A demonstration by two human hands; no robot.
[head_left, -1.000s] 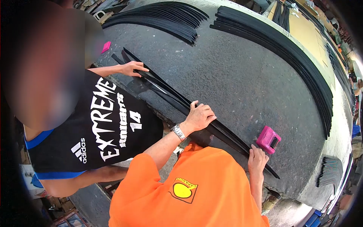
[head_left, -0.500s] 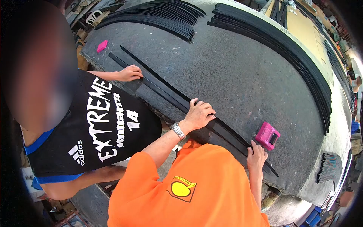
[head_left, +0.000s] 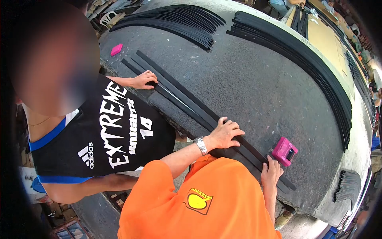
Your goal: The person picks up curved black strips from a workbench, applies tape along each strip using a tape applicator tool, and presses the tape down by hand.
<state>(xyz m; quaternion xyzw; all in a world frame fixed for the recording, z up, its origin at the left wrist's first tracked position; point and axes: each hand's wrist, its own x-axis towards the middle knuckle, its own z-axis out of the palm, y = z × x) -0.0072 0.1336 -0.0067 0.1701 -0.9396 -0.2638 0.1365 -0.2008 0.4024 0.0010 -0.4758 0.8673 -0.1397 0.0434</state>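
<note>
Several long black strips (head_left: 187, 95) lie lengthwise along the near edge of the dark table. My left hand (head_left: 226, 133), with a metal watch on its wrist, grips the strips near their middle, fingers curled over the far side. Toward their right end my right hand (head_left: 271, 171) holds the same strips, fingertips on the top one. Just beyond it sits a pink case (head_left: 285, 151) with a dark latch. At the left part of the strips rests a co-worker's hand (head_left: 144, 79), apart from mine.
Rows of black strips (head_left: 171, 20) lie at the far left of the table (head_left: 238, 79), and a long curved stack (head_left: 302, 59) runs along the right. A smaller bundle (head_left: 347, 186) is at the lower right. A pink block (head_left: 116, 49) lies near the left corner. A co-worker stands at left.
The strips' left ends have spread apart and lie flatter. My left hand has shifted slightly right along them. The co-worker's hand stays on the strips. The whole view has shifted a little.
</note>
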